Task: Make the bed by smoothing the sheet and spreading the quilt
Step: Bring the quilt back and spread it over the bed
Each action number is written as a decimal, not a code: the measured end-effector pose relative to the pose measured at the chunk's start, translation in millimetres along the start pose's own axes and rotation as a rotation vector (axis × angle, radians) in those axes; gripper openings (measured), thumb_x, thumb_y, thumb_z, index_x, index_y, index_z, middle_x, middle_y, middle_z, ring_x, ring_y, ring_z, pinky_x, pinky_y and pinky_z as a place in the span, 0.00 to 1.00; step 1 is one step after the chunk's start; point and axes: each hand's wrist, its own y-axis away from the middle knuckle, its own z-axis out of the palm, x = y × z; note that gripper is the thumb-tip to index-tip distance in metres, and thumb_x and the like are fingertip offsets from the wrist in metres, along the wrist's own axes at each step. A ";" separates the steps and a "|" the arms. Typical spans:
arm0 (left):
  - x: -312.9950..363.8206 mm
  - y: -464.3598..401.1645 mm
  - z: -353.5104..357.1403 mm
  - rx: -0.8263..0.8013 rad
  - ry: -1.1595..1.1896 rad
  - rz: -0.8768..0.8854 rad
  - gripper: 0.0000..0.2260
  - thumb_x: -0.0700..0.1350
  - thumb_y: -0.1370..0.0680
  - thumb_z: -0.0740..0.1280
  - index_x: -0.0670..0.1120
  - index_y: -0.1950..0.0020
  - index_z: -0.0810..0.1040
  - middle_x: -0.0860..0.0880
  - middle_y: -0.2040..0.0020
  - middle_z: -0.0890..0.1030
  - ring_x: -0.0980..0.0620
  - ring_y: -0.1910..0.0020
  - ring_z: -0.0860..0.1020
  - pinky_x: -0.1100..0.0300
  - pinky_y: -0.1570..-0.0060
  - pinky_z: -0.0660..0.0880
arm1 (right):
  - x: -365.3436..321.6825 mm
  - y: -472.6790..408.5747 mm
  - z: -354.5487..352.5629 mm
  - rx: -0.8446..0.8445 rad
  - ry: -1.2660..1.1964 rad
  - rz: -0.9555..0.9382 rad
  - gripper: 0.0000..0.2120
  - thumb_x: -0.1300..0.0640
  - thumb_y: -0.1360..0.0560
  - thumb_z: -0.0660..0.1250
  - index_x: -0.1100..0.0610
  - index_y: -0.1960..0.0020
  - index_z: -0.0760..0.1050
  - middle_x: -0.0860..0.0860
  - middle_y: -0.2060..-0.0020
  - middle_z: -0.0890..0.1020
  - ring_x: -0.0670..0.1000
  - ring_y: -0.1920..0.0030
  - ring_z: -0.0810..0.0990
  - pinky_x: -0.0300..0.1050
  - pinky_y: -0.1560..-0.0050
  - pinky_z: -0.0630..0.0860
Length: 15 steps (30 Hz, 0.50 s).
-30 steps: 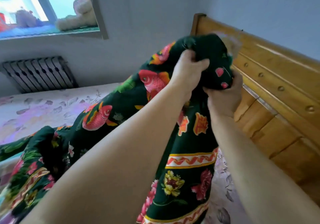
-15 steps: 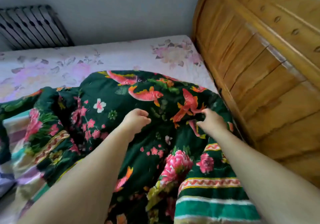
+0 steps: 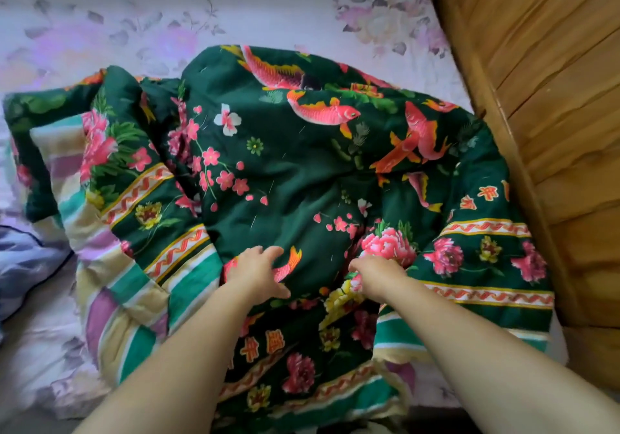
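Left hand (image 3: pixel 258 274): spread, fingers extended and slightly parted, palm down on the dark green quilt printed with red fish and pink flowers (image 3: pixel 285 178); it grips nothing. Right hand (image 3: pixel 377 274): fingers bent downward into the fabric just beside a pink peony motif; whether they pinch a fold or only press on it cannot be told. The two hands lie near each other, apart, on the near middle of the quilt. The quilt lies bunched and creased across the pale lilac floral bedsheet (image 3: pixel 141 27), its right edge against the wooden headboard (image 3: pixel 543 104), its striped border folded over towards the left edge of the bed and hanging at the near edge. The far strip of the sheet, up to the far edge of the bed, is uncovered. A blue cloth (image 3: pixel 23 265) lies at the left edge. Compared with half a second ago, the left hand has opened from a curled fist to a flat spread, both hands have drawn back towards the near edge, and the quilt has settled lower.
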 end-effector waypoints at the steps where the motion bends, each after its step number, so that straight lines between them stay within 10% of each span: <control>1: -2.4 -2.4 8.0 -0.015 -0.098 0.012 0.43 0.54 0.33 0.75 0.56 0.25 0.55 0.44 0.24 0.55 0.45 0.24 0.53 0.47 0.28 0.58 | 0.1 -3.5 7.8 0.012 0.061 0.000 0.22 0.65 0.26 0.59 0.52 0.34 0.69 0.54 0.37 0.72 0.57 0.36 0.71 0.53 0.41 0.70; 8: -23.4 -38.9 57.0 0.273 -0.464 -0.038 0.42 0.43 0.26 0.69 0.54 0.23 0.42 0.39 0.25 0.35 0.41 0.25 0.34 0.31 0.33 0.51 | 2.1 -38.5 47.2 0.083 0.360 0.034 0.33 0.67 0.25 0.57 0.50 0.24 0.52 0.56 0.23 0.48 0.60 0.24 0.41 0.67 0.28 0.43; 11: -26.3 -52.6 60.4 0.323 -0.329 -0.040 0.25 0.41 0.24 0.63 0.51 0.28 0.61 0.39 0.25 0.54 0.42 0.24 0.48 0.36 0.32 0.56 | 6.6 -55.3 57.9 0.127 0.408 0.063 0.24 0.62 0.24 0.59 0.50 0.29 0.64 0.57 0.24 0.56 0.61 0.24 0.44 0.70 0.29 0.42; 15: -30.9 -55.9 42.6 0.517 0.057 -0.062 0.06 0.40 0.27 0.64 0.46 0.51 0.76 0.44 0.51 0.80 0.41 0.46 0.76 0.52 0.50 0.70 | 9.5 -55.0 47.7 0.234 0.226 0.081 0.14 0.65 0.28 0.60 0.49 0.48 0.73 0.49 0.50 0.80 0.55 0.38 0.73 0.62 0.28 0.50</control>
